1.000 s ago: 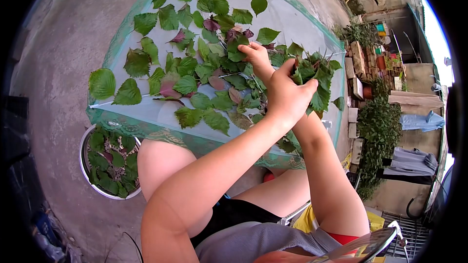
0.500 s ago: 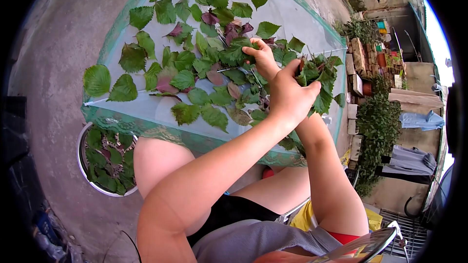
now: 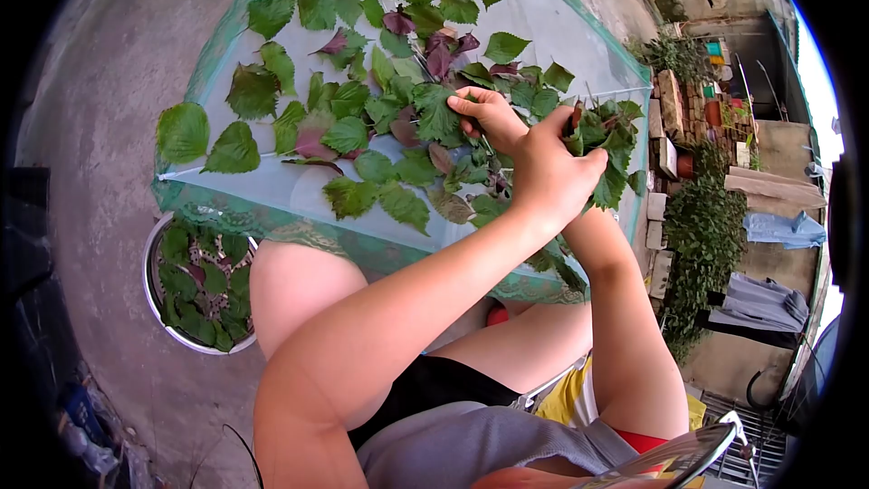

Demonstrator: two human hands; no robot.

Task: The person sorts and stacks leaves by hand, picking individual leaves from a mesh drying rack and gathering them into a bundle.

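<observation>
My left hand (image 3: 554, 172) is closed round a bunch of green leaves (image 3: 615, 149) that sticks out at its right side. Beyond it, partly behind the left wrist, my right hand (image 3: 493, 118) pinches a green leaf (image 3: 437, 111) between thumb and fingers. My forearms cross. Many loose green and purple leaves (image 3: 348, 134) lie on a pale mesh cover (image 3: 290, 195) with a green lace edge, under and around my hands.
A round metal-rimmed basket (image 3: 156, 308) of leaves stands on the concrete floor (image 3: 109, 127) at the left. My bare knees are close under the mesh edge. On the right are bricks (image 3: 668, 104), green plants (image 3: 701, 235) and hanging clothes (image 3: 760, 303).
The view has shifted slightly. My right hand now pinches a leaf a little lower and nearer the left hand, with the leaf hanging to its left. The left hand keeps its bunch.
</observation>
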